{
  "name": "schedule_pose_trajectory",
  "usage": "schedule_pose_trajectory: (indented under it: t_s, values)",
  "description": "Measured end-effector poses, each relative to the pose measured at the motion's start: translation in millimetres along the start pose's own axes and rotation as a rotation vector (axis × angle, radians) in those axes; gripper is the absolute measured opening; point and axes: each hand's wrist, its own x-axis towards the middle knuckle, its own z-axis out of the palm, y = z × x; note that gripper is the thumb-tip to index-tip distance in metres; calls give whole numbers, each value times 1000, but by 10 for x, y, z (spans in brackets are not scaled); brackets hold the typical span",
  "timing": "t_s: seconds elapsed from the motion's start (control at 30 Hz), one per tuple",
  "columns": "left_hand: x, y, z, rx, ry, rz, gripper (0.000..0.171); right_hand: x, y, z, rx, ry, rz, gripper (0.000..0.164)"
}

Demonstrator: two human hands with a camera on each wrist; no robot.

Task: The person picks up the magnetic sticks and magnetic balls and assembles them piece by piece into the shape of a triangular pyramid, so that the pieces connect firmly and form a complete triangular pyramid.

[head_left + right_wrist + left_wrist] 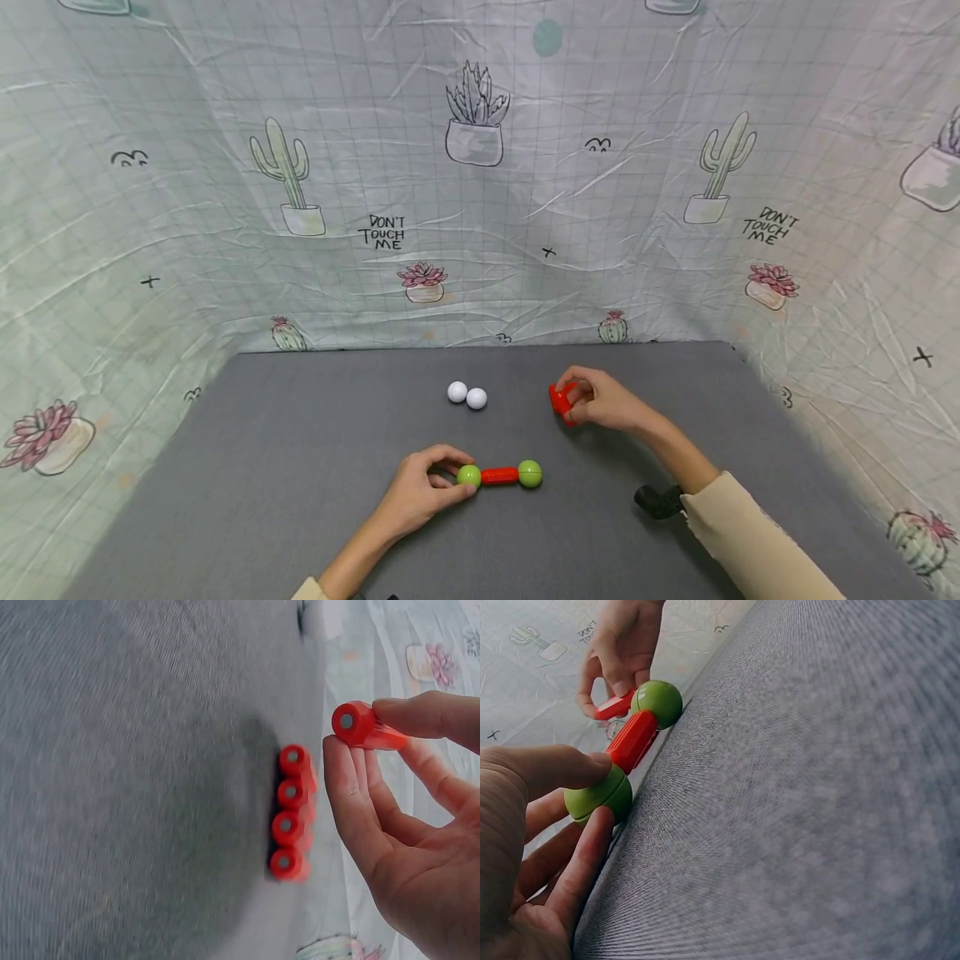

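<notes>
On the grey table, two green balls are joined by a short red rod (499,476) into a dumbbell. My left hand (427,490) grips the left green ball (598,795) between thumb and fingers. The other green ball (529,474) at the far end stands free of any hand. My right hand (409,825) pinches another red rod (367,729) between thumb and fingers, its round end with a grey metal centre facing the camera. Beneath that hand, several more red rods (291,793) lie side by side in a row, partly covered by my right hand in the head view.
Two white balls (467,395) sit close together farther back, left of the red rods. A black object (658,502) shows beside the right sleeve (750,533). Hanging cloth printed with cacti (480,208) encloses the table's back and sides.
</notes>
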Motion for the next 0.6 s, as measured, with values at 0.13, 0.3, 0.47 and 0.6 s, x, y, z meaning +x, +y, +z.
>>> schedule_pose_trajectory:
  t_s: [0.13, 0.3, 0.47, 0.6]
  values:
    - [-2, 2, 1, 6, 4, -2, 35, 31, -46, 79, -6, -24, -11, 34]
    - [-3, 2, -4, 16, 5, -9, 35, 92, -97, 194, -10, -56, -49, 33]
    - [2, 3, -2, 24, 9, -14, 35, 153, -168, 304, -5, -92, -52, 32]
    - [10, 5, 6, 30, 15, -11, 35, 210, -202, 403, -6, -114, -46, 32]
